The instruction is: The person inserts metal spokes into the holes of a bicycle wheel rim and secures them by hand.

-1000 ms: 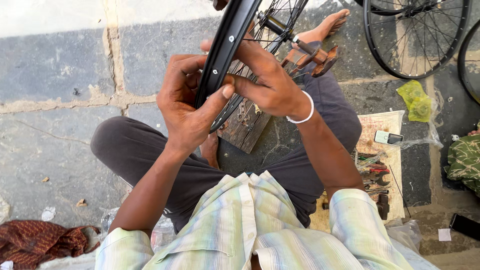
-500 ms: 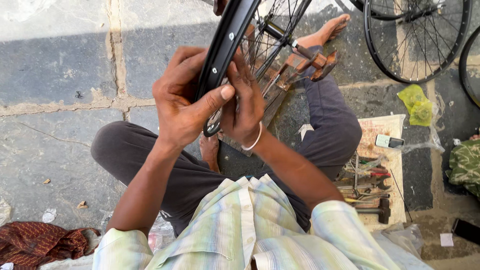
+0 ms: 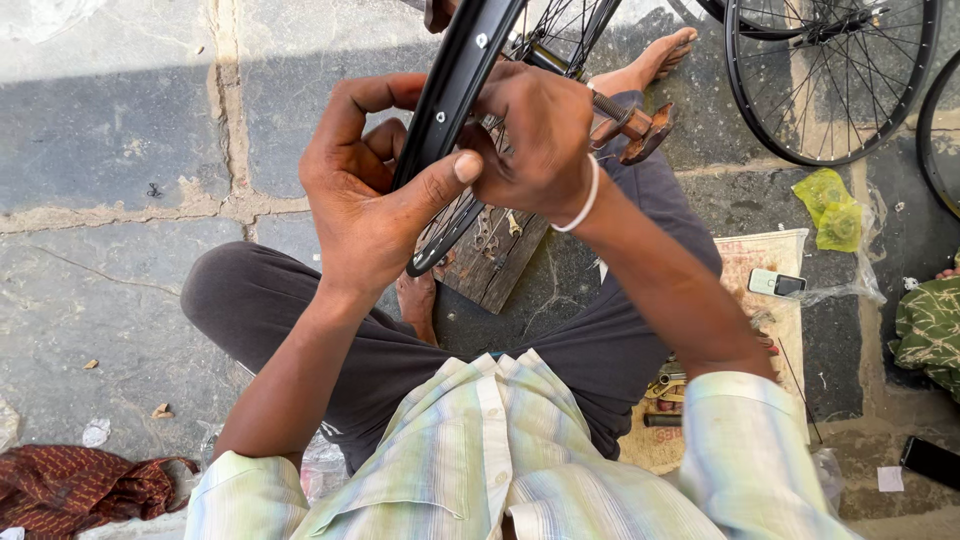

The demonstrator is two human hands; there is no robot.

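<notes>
I sit cross-legged on stone paving and hold a black bicycle wheel rim (image 3: pixel 455 85) upright in front of me. My left hand (image 3: pixel 365 195) wraps the rim from the left, its thumb pressed on the rim's edge. From the right, my right hand (image 3: pixel 535 135), with a white bangle on the wrist, closes on the rim and its spokes (image 3: pixel 560 30). The fingertips of both hands meet at the rim. Under the wheel lies a wooden board (image 3: pixel 495 255) with small metal parts on it.
Another spoked wheel (image 3: pixel 830 75) stands at the top right. A mat (image 3: pixel 775 300) to my right carries tools and a small phone (image 3: pixel 778 284). A green plastic bag (image 3: pixel 830 208) lies beyond it, a reddish cloth (image 3: pixel 75 485) at the lower left, a dark phone (image 3: pixel 930 462) at the right edge.
My right hand moved left from the rim's outer side, across the spokes, and closed in against my left hand. The view drew nearer to the hands.
</notes>
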